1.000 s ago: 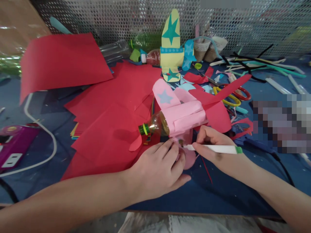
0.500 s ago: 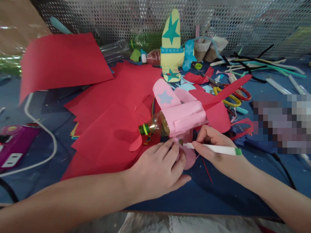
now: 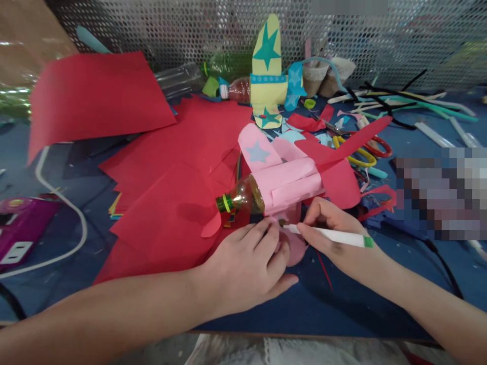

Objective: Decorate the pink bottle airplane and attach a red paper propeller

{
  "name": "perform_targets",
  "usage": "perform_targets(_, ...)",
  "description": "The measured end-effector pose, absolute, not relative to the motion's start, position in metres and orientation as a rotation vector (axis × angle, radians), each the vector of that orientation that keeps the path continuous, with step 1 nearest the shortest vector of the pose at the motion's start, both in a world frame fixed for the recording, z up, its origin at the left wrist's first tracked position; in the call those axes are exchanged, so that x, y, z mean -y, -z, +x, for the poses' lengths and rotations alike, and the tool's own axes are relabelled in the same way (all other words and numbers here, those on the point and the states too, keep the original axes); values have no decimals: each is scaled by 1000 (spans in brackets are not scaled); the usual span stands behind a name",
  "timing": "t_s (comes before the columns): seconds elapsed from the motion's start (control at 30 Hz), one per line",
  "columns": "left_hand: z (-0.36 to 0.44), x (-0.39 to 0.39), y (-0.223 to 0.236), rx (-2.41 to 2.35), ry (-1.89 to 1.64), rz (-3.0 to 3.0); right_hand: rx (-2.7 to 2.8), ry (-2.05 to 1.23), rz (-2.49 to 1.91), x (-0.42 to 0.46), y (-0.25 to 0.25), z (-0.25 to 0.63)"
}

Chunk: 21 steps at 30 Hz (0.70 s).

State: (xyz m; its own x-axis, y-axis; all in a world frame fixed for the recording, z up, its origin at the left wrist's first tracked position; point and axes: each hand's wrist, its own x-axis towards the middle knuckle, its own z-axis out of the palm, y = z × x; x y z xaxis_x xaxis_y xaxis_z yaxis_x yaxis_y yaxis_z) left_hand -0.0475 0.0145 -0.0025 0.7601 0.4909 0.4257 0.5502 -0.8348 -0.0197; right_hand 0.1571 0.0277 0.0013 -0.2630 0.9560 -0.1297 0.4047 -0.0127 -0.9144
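Behind the blue worktop [image 3: 262, 319] stands a perforated metal screen [image 3: 152, 25], and red paper sheets [image 3: 163, 203] spread over the left part. Just beyond both hands lies the pink-wrapped bottle [image 3: 291, 182] on its side, its long axis going from the neck at left toward the right and slightly away. The right hand [image 3: 335, 213] has its grip closed around the white marker [image 3: 338, 236], whose tip points left, to the pink flap [image 3: 299, 248] at the bottle's near side. The left hand [image 3: 247, 258] rests upon this flap, near the tip; whether its fingers also pinch it, I cannot tell.
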Motion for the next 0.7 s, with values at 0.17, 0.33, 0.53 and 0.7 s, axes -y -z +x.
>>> perform_targets(0.17,-48,-14,2,836,608,-2806,1696,-1272,-1426,-27,-1,157)
perform_targets(0.33,-48,-14,3,832,610,-2810,1708,-1271,-1449,-26,-2,157)
perform_targets(0.53,-48,-14,2,842,595,-2816,1709,-1269,-1436,-26,-3,156)
perform_targets(0.7,-48,-14,2,840,606,-2812,1706,-1248,-1453,-24,-1,157)
